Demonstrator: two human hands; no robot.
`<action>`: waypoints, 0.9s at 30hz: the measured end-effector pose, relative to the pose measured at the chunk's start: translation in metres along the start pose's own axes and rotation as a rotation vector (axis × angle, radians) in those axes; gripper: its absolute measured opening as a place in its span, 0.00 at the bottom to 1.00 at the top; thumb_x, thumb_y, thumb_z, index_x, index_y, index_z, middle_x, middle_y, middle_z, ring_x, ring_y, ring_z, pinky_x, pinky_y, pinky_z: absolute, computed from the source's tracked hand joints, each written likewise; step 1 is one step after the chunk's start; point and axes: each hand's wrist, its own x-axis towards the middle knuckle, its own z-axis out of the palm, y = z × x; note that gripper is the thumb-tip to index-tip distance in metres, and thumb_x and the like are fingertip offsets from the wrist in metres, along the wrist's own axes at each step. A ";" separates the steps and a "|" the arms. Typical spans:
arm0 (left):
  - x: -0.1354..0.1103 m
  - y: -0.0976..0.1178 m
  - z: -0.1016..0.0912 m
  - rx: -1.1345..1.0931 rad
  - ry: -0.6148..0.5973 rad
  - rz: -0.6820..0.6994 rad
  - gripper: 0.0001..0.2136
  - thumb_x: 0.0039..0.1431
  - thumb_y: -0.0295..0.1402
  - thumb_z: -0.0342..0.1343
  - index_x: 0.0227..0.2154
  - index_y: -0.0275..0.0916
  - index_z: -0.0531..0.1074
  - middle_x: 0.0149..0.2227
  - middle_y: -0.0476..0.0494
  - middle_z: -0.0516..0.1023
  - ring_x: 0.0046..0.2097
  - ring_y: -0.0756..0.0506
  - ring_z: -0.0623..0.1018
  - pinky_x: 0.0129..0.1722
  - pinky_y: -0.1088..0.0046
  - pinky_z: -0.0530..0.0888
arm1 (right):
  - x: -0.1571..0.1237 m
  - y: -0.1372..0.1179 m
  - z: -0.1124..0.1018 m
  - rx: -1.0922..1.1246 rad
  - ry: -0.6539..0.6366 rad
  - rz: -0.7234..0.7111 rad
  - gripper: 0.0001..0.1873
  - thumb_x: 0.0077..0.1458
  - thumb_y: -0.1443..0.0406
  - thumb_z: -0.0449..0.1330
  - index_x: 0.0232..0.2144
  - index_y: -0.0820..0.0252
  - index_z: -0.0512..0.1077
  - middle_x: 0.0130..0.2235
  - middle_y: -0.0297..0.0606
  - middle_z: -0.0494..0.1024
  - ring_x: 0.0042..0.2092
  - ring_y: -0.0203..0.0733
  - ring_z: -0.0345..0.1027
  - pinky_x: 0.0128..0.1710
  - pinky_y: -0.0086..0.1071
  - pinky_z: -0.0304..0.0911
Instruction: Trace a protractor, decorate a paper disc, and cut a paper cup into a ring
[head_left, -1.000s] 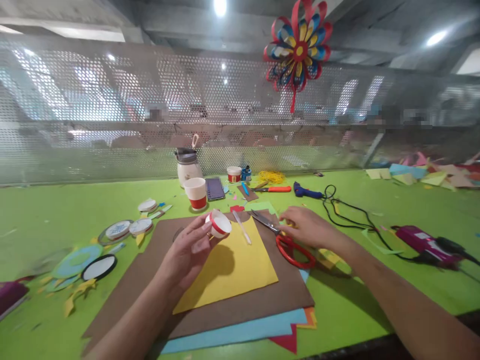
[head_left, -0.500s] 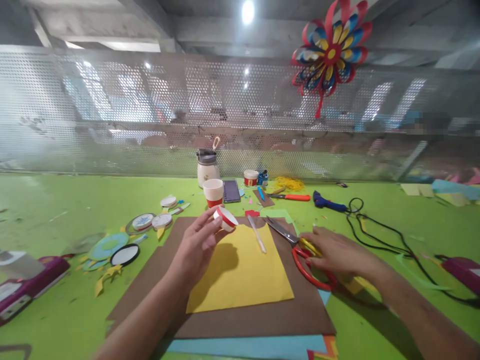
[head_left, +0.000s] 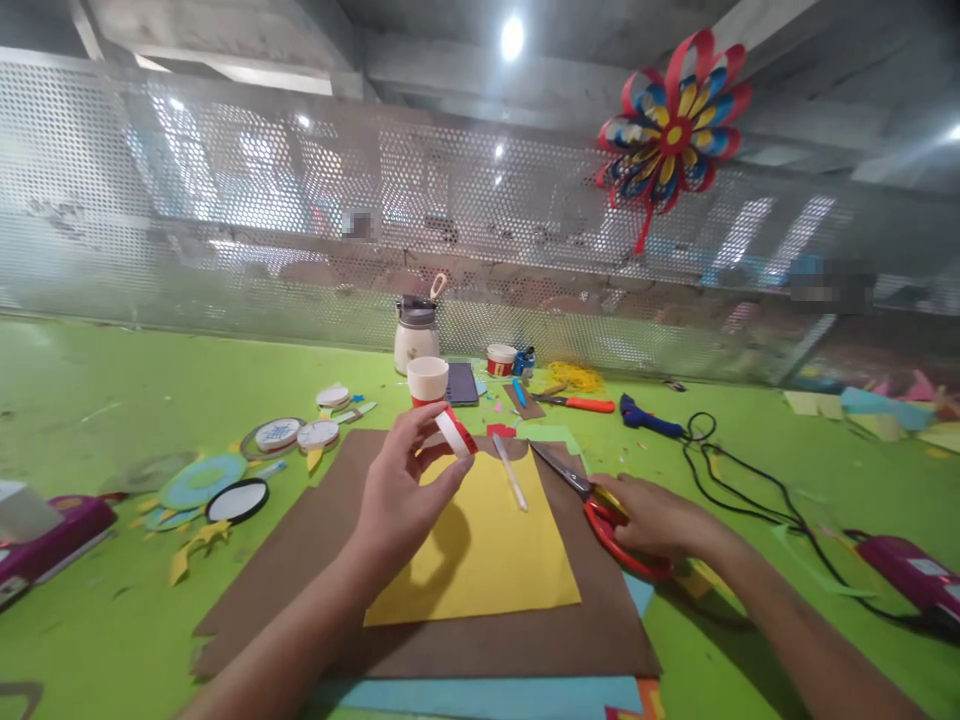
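My left hand (head_left: 401, 490) pinches a small white ring with a red rim (head_left: 454, 433) and holds it above the yellow sheet (head_left: 480, 545). That sheet lies on a brown sheet (head_left: 315, 560). My right hand (head_left: 652, 515) is curled over the red handles of a pair of scissors (head_left: 600, 510), whose blades lie on the brown sheet and point to the upper left. A thin white stick (head_left: 511, 472) rests on the yellow sheet between my hands.
On the green table (head_left: 112, 400) stand a paper cup (head_left: 427, 381), a flask (head_left: 416, 335), a phone (head_left: 463, 383), round paper discs (head_left: 279, 435) and black cables (head_left: 742, 480). Pink tools lie at far left (head_left: 45, 540) and far right (head_left: 911, 575). A paper flower (head_left: 673, 120) hangs on the mesh wall.
My right hand has closed down onto the scissor handles. My left hand has turned the ring and lifted it slightly. The view has shifted left.
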 end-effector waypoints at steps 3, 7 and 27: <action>-0.001 0.001 0.001 0.019 -0.020 0.065 0.25 0.50 0.30 0.67 0.52 0.39 0.67 0.51 0.38 0.77 0.50 0.44 0.79 0.55 0.64 0.76 | 0.001 0.001 -0.001 0.044 0.017 0.005 0.32 0.47 0.70 0.58 0.57 0.57 0.68 0.50 0.51 0.77 0.47 0.56 0.73 0.39 0.36 0.62; -0.001 -0.001 0.001 0.059 -0.033 0.104 0.23 0.52 0.29 0.65 0.51 0.40 0.66 0.48 0.41 0.78 0.47 0.46 0.80 0.53 0.65 0.77 | 0.001 0.004 -0.005 0.120 0.032 0.011 0.27 0.46 0.70 0.59 0.52 0.59 0.71 0.42 0.45 0.80 0.39 0.49 0.73 0.33 0.32 0.60; -0.004 0.005 0.002 0.030 -0.086 -0.019 0.22 0.55 0.30 0.63 0.54 0.43 0.68 0.50 0.41 0.77 0.47 0.46 0.78 0.48 0.69 0.77 | -0.010 0.023 -0.014 0.818 0.037 -0.258 0.33 0.54 0.52 0.62 0.58 0.62 0.68 0.43 0.46 0.80 0.45 0.51 0.76 0.45 0.40 0.70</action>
